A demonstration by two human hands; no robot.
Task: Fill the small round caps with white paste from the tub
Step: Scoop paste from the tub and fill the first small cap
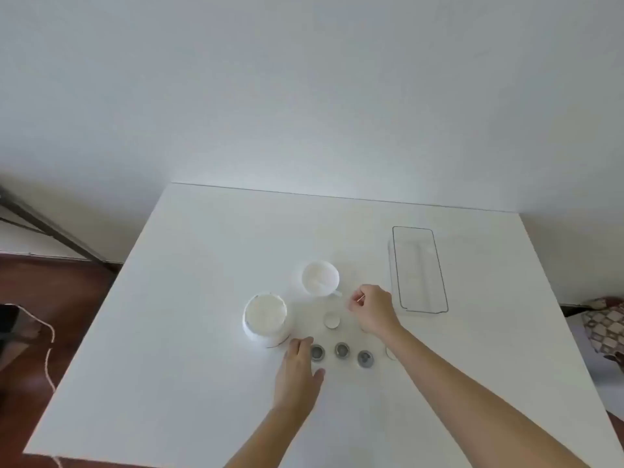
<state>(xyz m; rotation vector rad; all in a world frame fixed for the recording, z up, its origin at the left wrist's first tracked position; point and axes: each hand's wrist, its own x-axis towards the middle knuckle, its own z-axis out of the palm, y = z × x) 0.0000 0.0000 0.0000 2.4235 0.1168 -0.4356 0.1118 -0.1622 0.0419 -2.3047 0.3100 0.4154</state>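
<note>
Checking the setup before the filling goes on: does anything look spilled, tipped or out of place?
Nothing stands out. The tub and cup stand upright, and no paste shows on the table. Three grey caps sit in a row, one white cap apart behind them.

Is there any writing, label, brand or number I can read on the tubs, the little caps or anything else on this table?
None can be read.
Tub: plain white, a faint dark mark near its base, too blurred to read.
Cup: no print.
Small round caps: no lettering visible.
Clear tray: no label.
</note>
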